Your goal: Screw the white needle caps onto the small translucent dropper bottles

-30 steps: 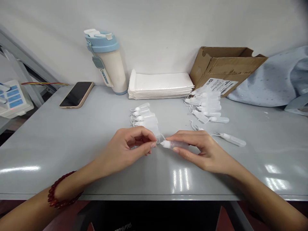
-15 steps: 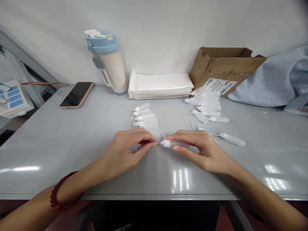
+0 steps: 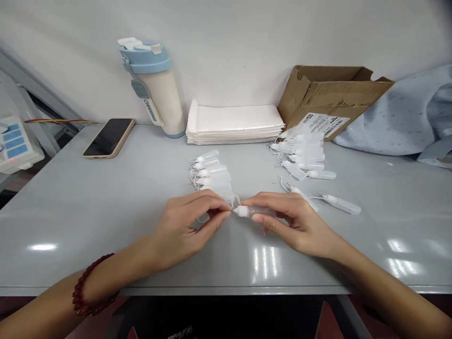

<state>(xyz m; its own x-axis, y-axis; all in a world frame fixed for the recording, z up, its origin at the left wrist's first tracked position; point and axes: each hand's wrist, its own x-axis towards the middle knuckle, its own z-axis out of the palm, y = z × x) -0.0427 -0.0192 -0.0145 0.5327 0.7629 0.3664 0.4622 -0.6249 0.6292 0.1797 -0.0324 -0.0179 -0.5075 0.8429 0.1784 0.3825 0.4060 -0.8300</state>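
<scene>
My right hand [image 3: 294,221] holds a small translucent needle-tip squeeze bottle [image 3: 261,211] between thumb and fingers. It lies level, its white nozzle pointing left. My left hand [image 3: 192,221] is closed in a pinch at the bottle's thin tip; the fingertips hide the very end. A white tether loops up from the nozzle toward the left fingertips. Behind my left hand is a row of similar bottles [image 3: 213,180], partly covered by the fingers. More squeeze bottles [image 3: 303,155] are heaped beyond my right hand, and a single bottle [image 3: 342,204] rests to its right.
On the grey table [image 3: 116,202], a phone [image 3: 109,138] lies at the left beside a blue-lidded tumbler [image 3: 158,96]. A stack of white packets [image 3: 235,123] and an open cardboard box [image 3: 335,96] stand along the wall. Pale blue fabric [image 3: 399,117] sits at the right.
The view has shifted slightly. Both hands keep the same grip on the bottle, with the left fingertips still at its tip.
</scene>
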